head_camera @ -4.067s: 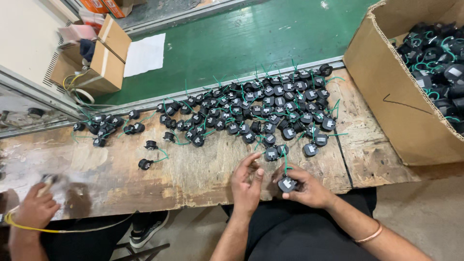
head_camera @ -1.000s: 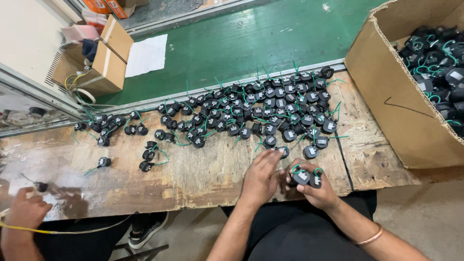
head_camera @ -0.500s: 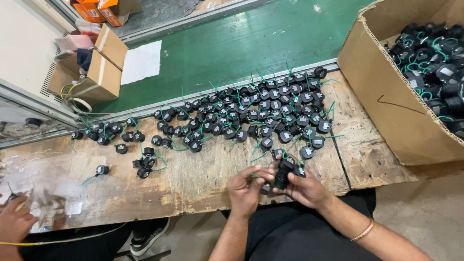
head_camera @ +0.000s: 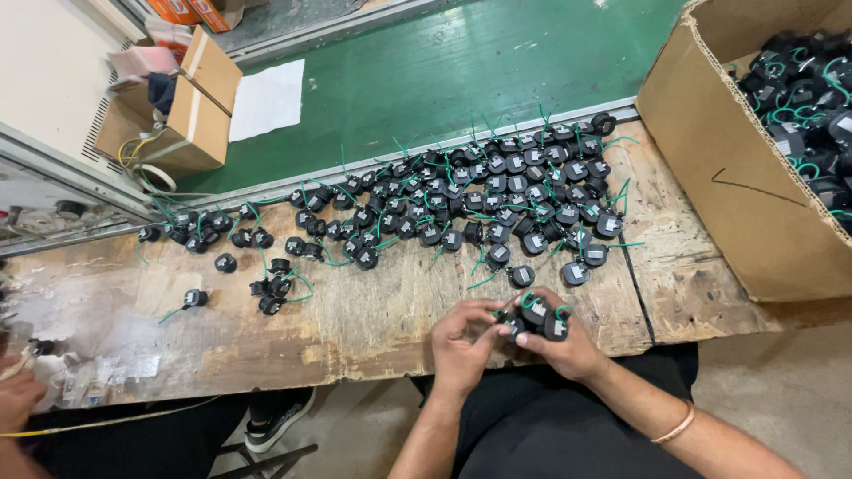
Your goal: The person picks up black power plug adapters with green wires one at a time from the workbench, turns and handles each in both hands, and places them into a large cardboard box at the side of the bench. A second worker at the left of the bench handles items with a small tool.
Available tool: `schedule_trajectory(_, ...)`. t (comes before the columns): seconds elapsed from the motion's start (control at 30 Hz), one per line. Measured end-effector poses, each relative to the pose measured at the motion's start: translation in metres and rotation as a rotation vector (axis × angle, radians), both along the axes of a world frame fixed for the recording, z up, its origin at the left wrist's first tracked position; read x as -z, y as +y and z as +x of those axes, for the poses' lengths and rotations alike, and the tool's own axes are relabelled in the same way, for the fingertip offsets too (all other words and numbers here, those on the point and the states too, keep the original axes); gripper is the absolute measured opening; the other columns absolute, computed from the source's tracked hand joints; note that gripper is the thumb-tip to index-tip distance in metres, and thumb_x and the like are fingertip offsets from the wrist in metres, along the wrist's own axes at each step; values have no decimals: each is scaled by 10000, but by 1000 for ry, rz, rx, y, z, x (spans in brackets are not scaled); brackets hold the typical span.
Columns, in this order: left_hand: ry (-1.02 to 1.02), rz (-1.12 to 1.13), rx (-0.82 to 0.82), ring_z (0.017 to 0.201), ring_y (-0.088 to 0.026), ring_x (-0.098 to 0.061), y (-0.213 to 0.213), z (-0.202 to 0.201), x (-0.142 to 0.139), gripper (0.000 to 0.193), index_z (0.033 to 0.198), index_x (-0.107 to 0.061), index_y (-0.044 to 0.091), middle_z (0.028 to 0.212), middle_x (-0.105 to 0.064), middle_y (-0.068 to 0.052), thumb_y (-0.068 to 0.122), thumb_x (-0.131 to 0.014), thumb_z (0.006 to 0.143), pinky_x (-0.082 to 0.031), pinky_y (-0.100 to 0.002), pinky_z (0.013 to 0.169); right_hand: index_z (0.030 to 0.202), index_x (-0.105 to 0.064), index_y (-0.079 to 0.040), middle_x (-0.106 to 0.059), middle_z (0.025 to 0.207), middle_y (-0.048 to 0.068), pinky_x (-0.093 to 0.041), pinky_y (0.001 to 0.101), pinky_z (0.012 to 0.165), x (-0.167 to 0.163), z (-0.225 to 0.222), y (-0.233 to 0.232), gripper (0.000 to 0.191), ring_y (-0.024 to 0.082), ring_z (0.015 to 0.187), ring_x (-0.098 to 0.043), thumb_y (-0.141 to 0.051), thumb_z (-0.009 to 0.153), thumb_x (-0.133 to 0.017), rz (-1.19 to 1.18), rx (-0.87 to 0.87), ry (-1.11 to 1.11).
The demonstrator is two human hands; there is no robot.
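At the near edge of a worn wooden desk (head_camera: 355,328), a person's left hand (head_camera: 461,341) and right hand (head_camera: 568,348) are meeting, fingers curling tight around a cluster of about three small black parts with green wires (head_camera: 535,317). Bare wood is lying open left of the hands. Dozens more parts (head_camera: 479,200), too many to count, are crowding the far edge. One cardboard box (head_camera: 737,186), cut off at right, is holding others.
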State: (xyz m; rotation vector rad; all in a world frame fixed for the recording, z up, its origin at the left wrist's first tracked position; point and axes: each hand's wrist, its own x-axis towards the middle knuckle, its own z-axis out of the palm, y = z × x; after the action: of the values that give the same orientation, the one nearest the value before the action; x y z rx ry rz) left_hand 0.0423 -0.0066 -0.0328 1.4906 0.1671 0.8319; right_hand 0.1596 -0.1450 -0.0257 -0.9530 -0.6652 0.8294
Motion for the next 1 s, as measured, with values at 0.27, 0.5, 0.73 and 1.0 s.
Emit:
schedule_trajectory(0.27,-124,-55,-235,992,-150,-635,12,8,5,248,1102,-597,12,1171,-661,-122,34,-769,925,-546,-302,899,1283,-492,-75,-572,1256,92,-513,398,978,-3,1,-4,546,222,1217,-573,23,832,-783,164,-87,154)
schedule_trajectory(0.5,455,202,-477,782,-134,-657,74,37,-12,335,1193,-744,89,1123,-707,-65,51,-772,862,-554,-255,720,1409,-462,-103,-589,1294,177,-585,464,867,-4,14,-5,537,353,1230,-604,-6,929,-684,306,-180,746)
schedule_trajectory(0.73,224,456,-521,1106,-220,-715,62,31,-2,325,1129,-768,45,1177,-754,-95,-88,-615,875,-567,-322,961,1432,-457,-115,-599,1315,191,-596,439,856,-3,14,-6,530,355,1217,-620,-24,961,-681,322,-171,749)
schedule_trajectory(1.0,309,236,-483,1054,-206,-726,66,35,-4,212,1074,-799,88,1205,-734,-102,-5,-709,906,-613,-312,870,1397,-476,-98,-600,1280,167,-543,492,968,-4,11,-6,566,338,1225,-608,-18,902,-737,261,-118,669)
